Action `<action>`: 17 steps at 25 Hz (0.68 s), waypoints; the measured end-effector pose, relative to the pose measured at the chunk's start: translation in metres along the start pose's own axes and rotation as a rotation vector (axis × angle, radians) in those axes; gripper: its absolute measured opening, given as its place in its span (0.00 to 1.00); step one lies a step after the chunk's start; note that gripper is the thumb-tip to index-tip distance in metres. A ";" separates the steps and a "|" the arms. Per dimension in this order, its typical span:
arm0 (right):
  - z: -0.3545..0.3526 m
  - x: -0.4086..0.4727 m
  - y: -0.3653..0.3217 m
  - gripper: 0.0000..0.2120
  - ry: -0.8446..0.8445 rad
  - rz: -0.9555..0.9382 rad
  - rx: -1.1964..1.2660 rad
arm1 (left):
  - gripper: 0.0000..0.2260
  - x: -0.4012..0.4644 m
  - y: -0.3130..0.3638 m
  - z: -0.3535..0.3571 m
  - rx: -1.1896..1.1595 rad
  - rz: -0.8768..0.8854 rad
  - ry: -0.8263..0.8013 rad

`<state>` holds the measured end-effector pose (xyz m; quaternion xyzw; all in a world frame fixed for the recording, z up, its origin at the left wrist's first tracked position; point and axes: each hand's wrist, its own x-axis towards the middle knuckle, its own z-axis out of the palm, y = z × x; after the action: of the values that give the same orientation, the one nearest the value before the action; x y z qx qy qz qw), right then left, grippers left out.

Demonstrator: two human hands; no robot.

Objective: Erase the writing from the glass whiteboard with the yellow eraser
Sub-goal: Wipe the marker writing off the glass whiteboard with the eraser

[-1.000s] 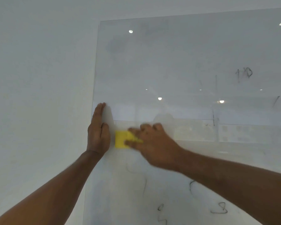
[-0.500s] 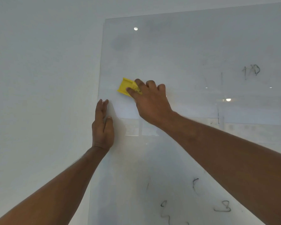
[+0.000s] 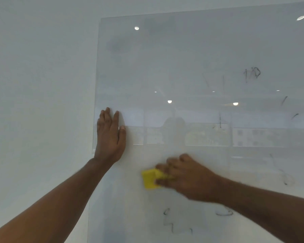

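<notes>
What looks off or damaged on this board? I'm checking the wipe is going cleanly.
No damage shows. The glass whiteboard carries a grey smear at upper left and leftover marks at right. The right hand holds the yellow eraser; the left hand lies flat on the board's left edge.

I count one glass whiteboard (image 3: 191, 55), one yellow eraser (image 3: 149, 178), two hands: left hand (image 3: 111, 137), right hand (image 3: 189, 178). Several leftover marker scribbles (image 3: 252, 73), exact number unclear.
</notes>
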<state>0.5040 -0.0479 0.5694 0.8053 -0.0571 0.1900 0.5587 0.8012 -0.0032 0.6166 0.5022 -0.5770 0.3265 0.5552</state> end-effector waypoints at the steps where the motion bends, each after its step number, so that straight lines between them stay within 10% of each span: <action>1: -0.007 -0.001 0.024 0.18 0.040 0.143 -0.035 | 0.29 -0.002 0.006 0.004 0.050 0.016 -0.013; 8: -0.053 -0.039 0.154 0.25 0.314 1.293 -0.042 | 0.28 0.007 0.048 0.029 0.254 0.157 -0.042; 14: -0.013 -0.094 0.049 0.26 0.033 0.315 -0.099 | 0.27 0.027 0.089 0.052 0.254 0.271 -0.014; 17: -0.024 -0.114 0.096 0.25 0.018 0.325 -0.175 | 0.28 0.030 0.097 0.059 0.250 0.244 0.021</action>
<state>0.3635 -0.0755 0.6188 0.7321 -0.1979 0.2793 0.5889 0.6947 -0.0371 0.6533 0.4903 -0.5825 0.4659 0.4509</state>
